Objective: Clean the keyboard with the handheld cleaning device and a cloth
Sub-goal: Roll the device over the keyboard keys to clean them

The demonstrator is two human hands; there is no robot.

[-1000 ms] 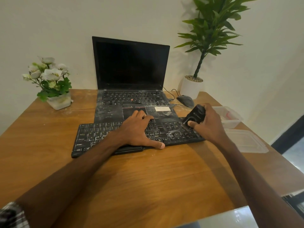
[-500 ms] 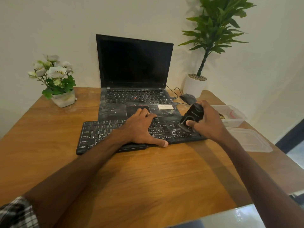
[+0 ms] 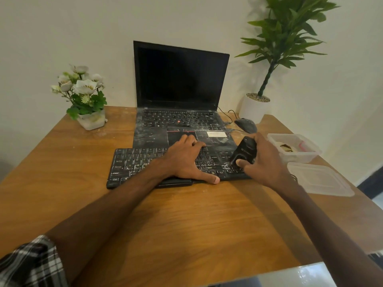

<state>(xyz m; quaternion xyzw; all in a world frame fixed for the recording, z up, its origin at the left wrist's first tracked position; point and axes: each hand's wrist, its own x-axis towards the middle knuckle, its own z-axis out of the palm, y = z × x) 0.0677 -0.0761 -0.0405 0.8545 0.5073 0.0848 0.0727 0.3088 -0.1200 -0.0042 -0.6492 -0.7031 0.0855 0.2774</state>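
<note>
Keyboard [image 3: 145, 164]: black, streaked with white dust, lying flat on the surface [image 3: 186, 224] under both hands. Handheld cleaning device [image 3: 245, 151]: small, black, its lower end down on the keys at the keyboard's right end.

Right hand [image 3: 263, 164]: fingers and thumb wrapped round the device, clamped on it. Left hand [image 3: 184, 160]: spread flat on the middle keys, fingers straight, thumb out along the front edge, pressing and gripping nothing.

Step in hand, as judged: running the device over the right-hand keys.
- Keep the nozzle low and in the gaps between key rows, with slow overlapping passes.
- Left palm should pin the board so it does not skid (it will need shifting to reach the keys beneath it).
- The left half looks dusty and not yet done. No cloth can be picked out.

Writing: the legends down the keyboard's left column are partly readable, Caps Lock among them. A pale logo and a line of lettering on the device cannot be read. A white sticker [image 3: 215, 134] on the laptop [image 3: 180, 79] palm rest, just beyond the left fingertips, has print too small to read.

Outward: a dusty mouse [image 3: 245, 124] beyond the right hand, a clear container [image 3: 294, 148] and its lid [image 3: 319, 179] right of it, and a flower pot [image 3: 91, 121] far left.
</note>
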